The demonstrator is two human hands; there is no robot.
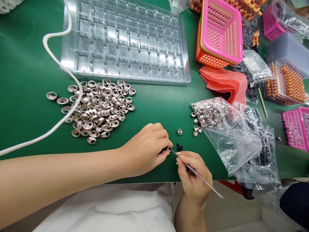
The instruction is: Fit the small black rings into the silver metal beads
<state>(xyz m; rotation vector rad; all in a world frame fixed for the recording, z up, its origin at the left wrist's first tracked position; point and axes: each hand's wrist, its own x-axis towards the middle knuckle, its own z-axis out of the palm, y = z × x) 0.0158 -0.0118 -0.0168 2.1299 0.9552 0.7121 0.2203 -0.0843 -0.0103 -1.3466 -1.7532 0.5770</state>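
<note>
My left hand [149, 148] is closed near the table's front edge, pinching a small metal ring [169, 149] between thumb and fingertips. In my right hand [196, 174] is a thin metal rod [205, 182], held like a pen, its upper end touching the ring. Small black pieces [179, 147] lie just beyond my right fingertips, and one loose ring [180, 131] sits a little farther away. A large pile of metal rings [101, 106] is spread at the left. To the right, more rings [210, 112] fill a clear plastic bag [231, 138], with several loose beside it.
A clear compartment tray [125, 42] lies at the back. A white cable [55, 59] crosses the left side and the ring pile. Stacked baskets [220, 32], red cloth [224, 80], orange parts [293, 80] and a pink basket [295, 129] occupy the right.
</note>
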